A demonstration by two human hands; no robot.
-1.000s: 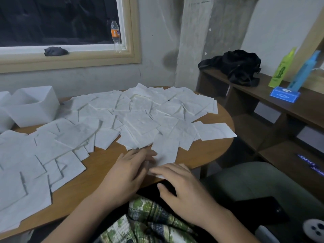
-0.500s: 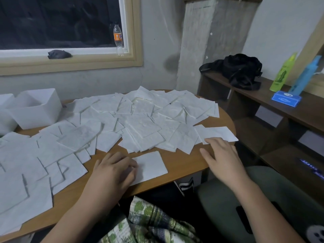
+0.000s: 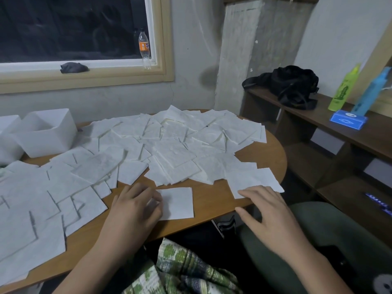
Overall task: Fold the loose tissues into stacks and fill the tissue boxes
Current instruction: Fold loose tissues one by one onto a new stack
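The fingers [image 3: 253,193] of our right hand [image 3: 270,213] lie straight and spread. Their tips touch the near border of a loose tissue [image 3: 252,179] at the right edge of the tabletop [image 3: 212,205], and the thumb reaches out past the near edge, gripping nothing.

Our left hand [image 3: 133,211] rests with its fingers a little bent on the left side of a folded tissue [image 3: 179,203]. They press it flat and do not close round it. This small square lies alone near the middle of the near edge, apart from the rest.

Behind it the spread of tissues [image 3: 174,153] covers most of the tabletop in overlapping sheets, from the far edge down to the near left corner.

Two white tissue boxes [image 3: 47,143] stand open-topped side by side at the far left edge. We cannot tell what is inside them.
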